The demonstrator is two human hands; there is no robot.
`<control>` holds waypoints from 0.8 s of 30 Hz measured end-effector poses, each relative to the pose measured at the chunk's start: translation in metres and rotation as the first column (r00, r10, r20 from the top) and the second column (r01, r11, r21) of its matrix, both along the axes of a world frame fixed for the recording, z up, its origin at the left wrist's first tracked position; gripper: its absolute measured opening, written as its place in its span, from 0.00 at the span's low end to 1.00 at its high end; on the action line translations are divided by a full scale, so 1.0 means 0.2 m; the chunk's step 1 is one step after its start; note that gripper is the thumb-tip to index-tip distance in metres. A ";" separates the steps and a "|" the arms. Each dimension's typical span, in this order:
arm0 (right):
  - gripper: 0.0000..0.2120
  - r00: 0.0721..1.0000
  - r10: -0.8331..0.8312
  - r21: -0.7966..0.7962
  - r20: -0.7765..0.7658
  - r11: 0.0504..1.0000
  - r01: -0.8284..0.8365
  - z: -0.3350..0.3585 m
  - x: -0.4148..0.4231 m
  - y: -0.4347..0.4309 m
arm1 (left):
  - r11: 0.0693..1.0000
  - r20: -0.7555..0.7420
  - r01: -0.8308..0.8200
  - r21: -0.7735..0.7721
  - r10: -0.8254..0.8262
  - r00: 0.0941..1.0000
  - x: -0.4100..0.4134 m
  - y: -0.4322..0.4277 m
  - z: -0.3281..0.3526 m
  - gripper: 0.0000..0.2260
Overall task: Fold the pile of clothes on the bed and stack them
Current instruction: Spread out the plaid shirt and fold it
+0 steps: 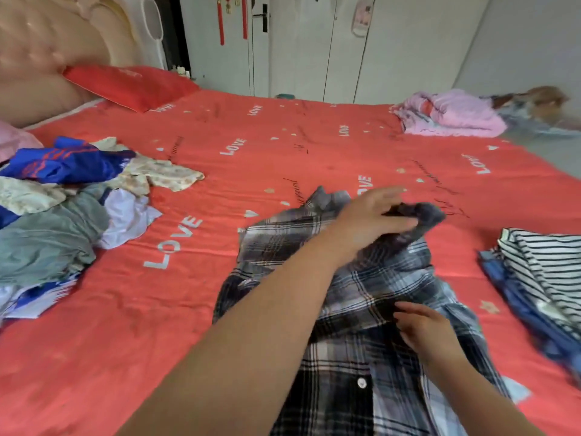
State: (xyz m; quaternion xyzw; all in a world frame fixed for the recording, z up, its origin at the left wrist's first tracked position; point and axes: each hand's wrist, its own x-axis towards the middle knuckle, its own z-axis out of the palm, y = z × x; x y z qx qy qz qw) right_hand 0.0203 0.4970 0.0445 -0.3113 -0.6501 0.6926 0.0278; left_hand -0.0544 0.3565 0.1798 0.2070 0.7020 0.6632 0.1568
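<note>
A grey, black and white plaid shirt [361, 309] lies spread on the red bed sheet [251, 152] in front of me. My left hand [374, 218] reaches across to the shirt's far end and pinches a bunched grey part of it between thumb and fingers. My right hand [427, 328] rests with straight fingers on the middle of the shirt, near its button strip. A loose pile of unfolded clothes [63, 196] in blue, grey, white and cream sits at the left. A stack with a striped top [547, 265] over dark blue garments lies at the right.
A red pillow [129, 84] leans by the padded headboard [47, 51] at the far left. A pink bundle of fabric [452, 114] lies at the far right corner of the bed. White wardrobe doors [345, 42] stand behind the bed.
</note>
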 end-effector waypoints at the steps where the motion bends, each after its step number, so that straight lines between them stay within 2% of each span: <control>1: 0.10 0.999 -0.052 -0.024 0.016 0.998 0.052 -0.03 0.01 0.06 | 0.990 -0.046 -0.003 -0.140 -0.004 0.999 0.01 0.02 -0.10 0.26; 3: 0.09 0.994 -0.103 0.009 0.037 0.995 0.102 -0.09 0.01 0.15 | 0.917 -0.177 -0.155 -0.367 0.095 0.980 0.04 -0.04 -0.32 0.26; 4: 0.10 0.993 -0.109 0.068 0.049 0.992 0.106 -0.12 0.00 0.19 | 0.846 -0.254 -0.268 -0.460 0.164 0.953 0.05 -0.11 -0.43 0.24; 6: 0.12 0.995 -0.089 0.216 0.045 0.973 0.077 -0.14 -0.03 0.22 | 0.660 -0.418 -0.496 -0.564 0.290 0.861 0.07 -0.27 -0.62 0.22; 8: 0.18 0.999 -0.038 0.400 0.032 0.916 0.022 -0.13 -0.05 0.22 | 0.480 -0.531 -0.639 -0.602 0.357 0.769 0.07 -0.43 -0.73 0.20; 10: 0.18 0.999 0.052 0.619 0.003 0.784 -0.043 -0.10 -0.07 0.20 | 0.319 -0.542 -0.644 -0.695 0.355 0.761 0.06 -0.53 -0.79 0.23; 11: 0.20 0.995 0.101 0.728 0.003 0.681 -0.072 -0.09 -0.08 0.19 | 0.243 -0.526 -0.609 -0.755 0.331 0.784 0.05 -0.57 -0.80 0.25; 12: 0.22 0.989 0.141 0.821 0.041 0.559 -0.114 -0.10 -0.10 0.19 | 0.172 -0.508 -0.571 -0.803 0.303 0.806 0.04 -0.59 -0.80 0.27; 14: 0.27 0.951 0.170 0.911 0.258 0.285 -0.298 -0.10 -0.13 0.20 | 0.085 -0.487 -0.525 -0.847 0.271 0.830 -0.01 -0.62 -0.81 0.29; 15: 0.28 0.913 0.160 0.897 0.374 0.186 -0.400 -0.10 -0.14 0.21 | 0.077 -0.489 -0.526 -0.847 0.274 0.828 -0.03 -0.63 -0.81 0.29; 16: 0.28 0.885 0.161 0.878 0.437 0.136 -0.458 -0.09 -0.15 0.21 | 0.097 -0.493 -0.539 -0.837 0.294 0.819 -0.06 -0.64 -0.82 0.28; 18: 0.24 0.876 0.203 0.879 0.438 0.110 -0.465 -0.09 -0.17 0.23 | 0.235 -0.479 -0.593 -0.770 0.400 0.781 -0.12 -0.66 -0.82 0.23; 20: 0.20 0.908 0.231 0.914 0.348 0.130 -0.384 -0.07 -0.19 0.25 | 0.346 -0.468 -0.666 -0.661 0.504 0.726 -0.15 -0.69 -0.79 0.19; 22: 0.18 0.943 0.201 0.950 0.266 0.112 -0.292 -0.06 -0.19 0.27 | 0.330 -0.500 -0.729 -0.600 0.556 0.664 -0.16 -0.73 -0.76 0.15; 24: 0.20 0.905 0.217 0.928 0.366 -0.010 -0.373 -0.06 -0.18 0.26 | 0.285 -0.501 -0.724 -0.628 0.564 0.657 -0.15 -0.77 -0.76 0.14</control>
